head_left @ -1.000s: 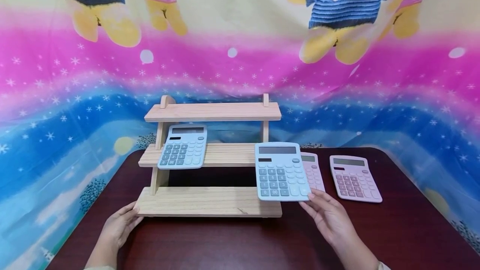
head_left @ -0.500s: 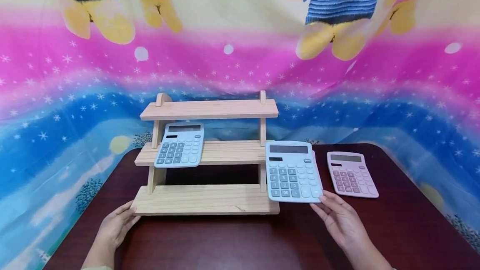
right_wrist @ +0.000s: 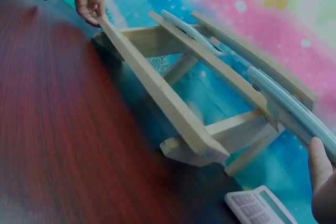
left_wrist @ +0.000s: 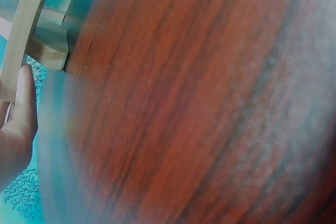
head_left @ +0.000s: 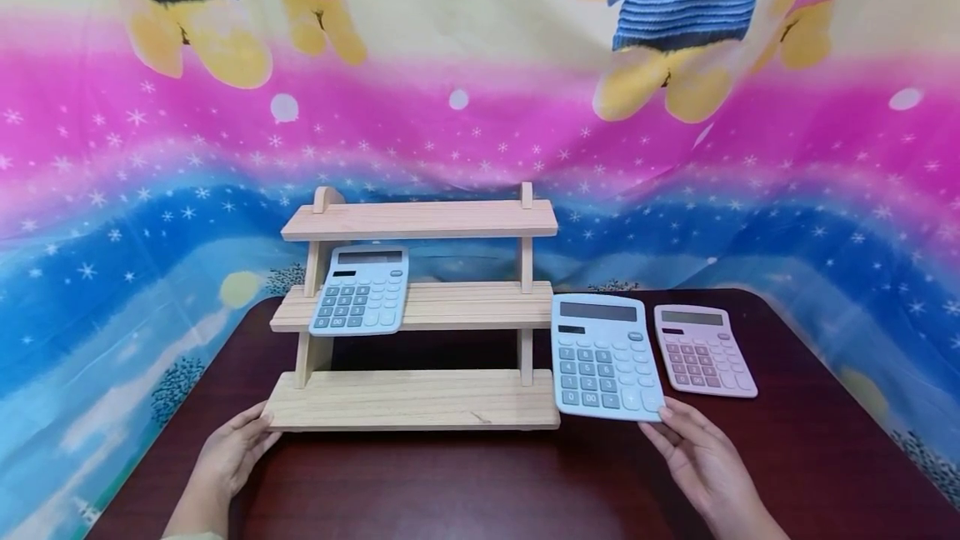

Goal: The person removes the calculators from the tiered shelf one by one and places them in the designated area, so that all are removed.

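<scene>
My right hand point(head_left: 703, 455) pinches a light blue calculator point(head_left: 607, 357) by its lower right corner, with the thumb point(right_wrist: 318, 162) against the back in the right wrist view. The calculator is held up with its keys facing me, beside the right end of a three-tier wooden shelf point(head_left: 420, 402). My left hand point(head_left: 231, 450) grips the left end of the bottom board, its thumb along the wood in the left wrist view. Another light blue calculator point(head_left: 360, 290) leans on the middle tier at the left.
A pink calculator point(head_left: 705, 350) lies on the dark red-brown table point(head_left: 420, 490), right of the held one. The second pink calculator seen earlier is hidden behind the held one in the head view. A patterned cloth point(head_left: 480, 23) hangs behind and around the table.
My right hand has carried the blue calculator rightward and a little lower, away from in front of the shelf's right end. The left hand keeps its grip on the bottom board.
</scene>
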{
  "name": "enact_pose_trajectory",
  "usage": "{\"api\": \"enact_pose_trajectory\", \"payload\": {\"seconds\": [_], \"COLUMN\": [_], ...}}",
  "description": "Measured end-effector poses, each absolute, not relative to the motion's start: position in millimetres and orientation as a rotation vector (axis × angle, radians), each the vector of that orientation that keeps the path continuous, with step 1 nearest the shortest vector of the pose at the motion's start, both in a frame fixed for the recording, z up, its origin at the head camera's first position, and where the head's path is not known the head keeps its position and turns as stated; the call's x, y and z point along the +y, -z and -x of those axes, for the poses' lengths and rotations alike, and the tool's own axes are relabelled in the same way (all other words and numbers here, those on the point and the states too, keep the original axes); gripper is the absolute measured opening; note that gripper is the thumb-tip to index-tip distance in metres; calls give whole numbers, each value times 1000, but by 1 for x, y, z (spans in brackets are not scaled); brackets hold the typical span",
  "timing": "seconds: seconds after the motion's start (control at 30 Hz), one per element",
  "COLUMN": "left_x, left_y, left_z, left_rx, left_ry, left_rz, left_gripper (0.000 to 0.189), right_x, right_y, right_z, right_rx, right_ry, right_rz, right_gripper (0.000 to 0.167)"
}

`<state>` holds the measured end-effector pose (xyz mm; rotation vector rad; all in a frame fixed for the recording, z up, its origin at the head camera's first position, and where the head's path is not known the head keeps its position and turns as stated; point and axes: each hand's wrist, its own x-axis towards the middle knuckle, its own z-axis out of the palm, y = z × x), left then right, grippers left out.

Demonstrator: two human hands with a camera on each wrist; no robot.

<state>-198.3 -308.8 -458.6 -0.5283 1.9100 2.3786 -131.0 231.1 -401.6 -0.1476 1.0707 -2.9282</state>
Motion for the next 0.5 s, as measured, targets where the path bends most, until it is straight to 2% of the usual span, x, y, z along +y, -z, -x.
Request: {"api": "enact_pose_trajectory", "payload": {"seconds": [0.03, 0.17, 0.37, 0.5], "left_x": [-308, -306, -306, -306], "left_y": [458, 457, 456, 456], "left_z": [199, 199, 199, 199], "left_rx": [1913, 1946, 1952, 1956], "left_ry": [-2375, -2333, -2311, -2305], "left_rz": [532, 555, 553, 547], "left_gripper": [33, 67, 72, 72], "right_x": [233, 239, 249, 254], "right_y": [403, 409, 420, 426], "right_z": [130, 128, 125, 123], "right_rx": [1068, 1047, 971, 1021], "right_ry": [2926, 2921, 2910, 2901], "right_rz": [159, 185, 251, 98], "right_gripper": [30, 32, 37, 33]}}
